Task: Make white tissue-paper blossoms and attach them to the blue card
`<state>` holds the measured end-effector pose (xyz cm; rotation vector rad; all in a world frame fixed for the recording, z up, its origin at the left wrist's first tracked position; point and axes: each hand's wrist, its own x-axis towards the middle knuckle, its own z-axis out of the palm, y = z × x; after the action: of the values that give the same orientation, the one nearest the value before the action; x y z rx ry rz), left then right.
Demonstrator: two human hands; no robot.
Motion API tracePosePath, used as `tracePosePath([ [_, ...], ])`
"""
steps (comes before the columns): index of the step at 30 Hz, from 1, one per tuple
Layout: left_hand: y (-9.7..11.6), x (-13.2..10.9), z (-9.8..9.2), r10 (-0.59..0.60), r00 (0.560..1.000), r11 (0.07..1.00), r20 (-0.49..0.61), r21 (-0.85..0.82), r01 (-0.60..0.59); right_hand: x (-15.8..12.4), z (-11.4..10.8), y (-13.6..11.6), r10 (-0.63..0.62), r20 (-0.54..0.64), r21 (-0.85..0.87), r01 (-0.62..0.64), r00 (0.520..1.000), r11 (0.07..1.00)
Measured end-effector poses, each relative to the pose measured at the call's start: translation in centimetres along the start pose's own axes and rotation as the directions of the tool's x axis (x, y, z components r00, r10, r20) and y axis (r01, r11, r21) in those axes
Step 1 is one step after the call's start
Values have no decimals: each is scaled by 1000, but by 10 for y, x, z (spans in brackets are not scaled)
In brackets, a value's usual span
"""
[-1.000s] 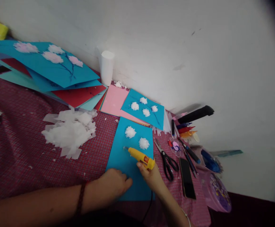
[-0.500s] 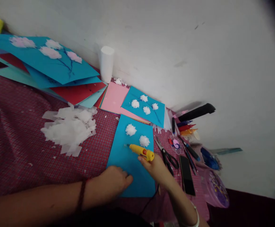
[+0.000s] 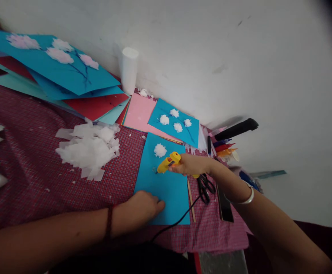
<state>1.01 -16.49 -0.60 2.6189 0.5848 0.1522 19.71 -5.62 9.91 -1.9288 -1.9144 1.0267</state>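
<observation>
My right hand (image 3: 187,163) grips a yellow glue gun (image 3: 165,165). Its nozzle points down and left at a small clear spot of glue on a blue sheet of paper (image 3: 166,196). A fluffy white paper flower (image 3: 160,150) is on the sheet just above the nozzle. The gun and my hand cover the second flower. My left hand (image 3: 143,209) rests with curled fingers on the sheet's lower left edge, pressing it down; its fingertips are hidden. The gun's black cord (image 3: 180,220) runs down across the sheet's lower right corner.
White paper scraps (image 3: 90,150) lie left of the sheet. A finished-looking flower card (image 3: 170,131) and pink paper (image 3: 140,110) lie behind it. Scissors (image 3: 204,188) and a phone (image 3: 225,205) are to the right. A white roll (image 3: 130,70) stands against the wall.
My right hand and the glue gun have swung upward, and the gun now points down-left and covers the second flower. The cord now crosses the sheet. My left hand stays on the paper.
</observation>
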Motion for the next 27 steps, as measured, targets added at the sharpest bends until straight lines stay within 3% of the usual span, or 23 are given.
tracePosePath([
  [1,0,0,-2,-4,1000,1000,2,-1,4,0,-1,-2,29,137,-28,-25,990,999],
  [3,2,-1,-6,-18,1000,1000,11,2,18,-3,-5,-3,89,386,-93,-57,918,994],
  [5,3,-1,-10,-32,999,999,18,15,32,-11,-6,0,112,488,-126,-58,866,990],
  [6,3,-2,-11,-35,999,999,14,25,35,-17,-5,3,103,497,-123,-48,862,991],
  [8,4,-2,-12,-31,1000,998,-4,46,31,-30,-1,12,48,436,-97,-6,899,995],
  [11,3,-3,-9,-14,999,997,-41,73,17,-48,10,26,-38,254,-117,70,966,991],
  [16,3,-4,-4,-18,997,994,-70,106,26,-64,25,32,-114,93,-251,134,989,959],
  [18,2,-4,-4,-30,997,994,-78,106,38,-71,33,29,-128,41,-452,133,991,882],
  [22,2,-2,3,-29,995,993,-91,116,39,-88,60,18,-144,102,-814,166,984,557],
  [24,9,-5,11,-9,996,986,-88,162,23,-93,72,14,-140,149,-885,195,979,424],
  [27,30,-20,24,36,996,974,-76,228,-18,-95,81,10,-178,182,-918,232,967,323],
])
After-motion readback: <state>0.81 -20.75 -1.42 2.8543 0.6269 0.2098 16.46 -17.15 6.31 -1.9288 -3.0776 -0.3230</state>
